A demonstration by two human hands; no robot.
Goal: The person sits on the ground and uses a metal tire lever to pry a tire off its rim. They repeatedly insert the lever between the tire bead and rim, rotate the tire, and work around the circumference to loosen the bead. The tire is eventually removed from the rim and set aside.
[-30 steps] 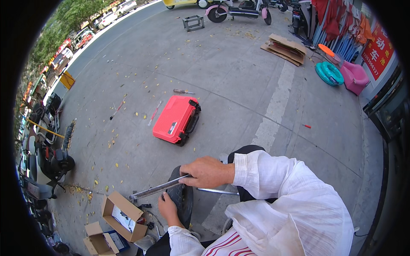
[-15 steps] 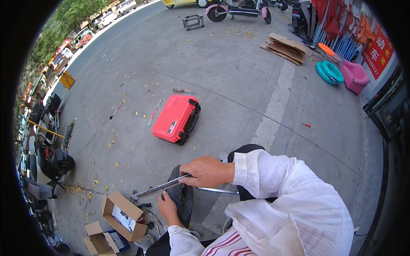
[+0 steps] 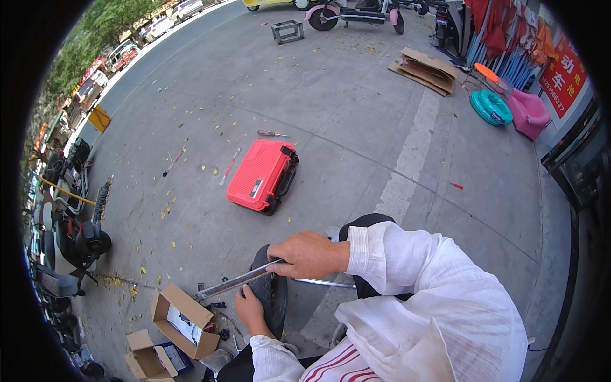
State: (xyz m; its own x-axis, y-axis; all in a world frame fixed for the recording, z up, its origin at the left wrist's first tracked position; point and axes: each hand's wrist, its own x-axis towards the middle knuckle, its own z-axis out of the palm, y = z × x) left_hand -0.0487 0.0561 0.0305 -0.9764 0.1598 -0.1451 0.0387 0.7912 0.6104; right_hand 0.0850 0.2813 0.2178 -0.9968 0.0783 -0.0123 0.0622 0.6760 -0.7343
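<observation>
My right hand [image 3: 309, 256] is closed round the upper end of a long, narrow metal bar [image 3: 232, 282], which slopes down to the left across a black tyre [image 3: 275, 299]. My left hand [image 3: 251, 312] is just below the bar, beside the tyre's left side. Its fingers are curled with a fingertip at the bar's lower edge; what they grip is partly hidden. A shiny metal rod [image 3: 326, 283] runs out to the right beyond the tyre, toward my knee. Ahead on the ground lies a closed red hard case [image 3: 259, 175] with black latches.
Two open cardboard boxes [image 3: 207, 340] and small black parts are at lower left. A screwdriver [image 3: 272, 134] lies behind the case; a small red-handled tool [image 3: 457, 186] lies to the right. Flattened cardboard [image 3: 425, 71], a teal hose coil [image 3: 491, 108] and parked scooters [image 3: 83, 239] stand farther out.
</observation>
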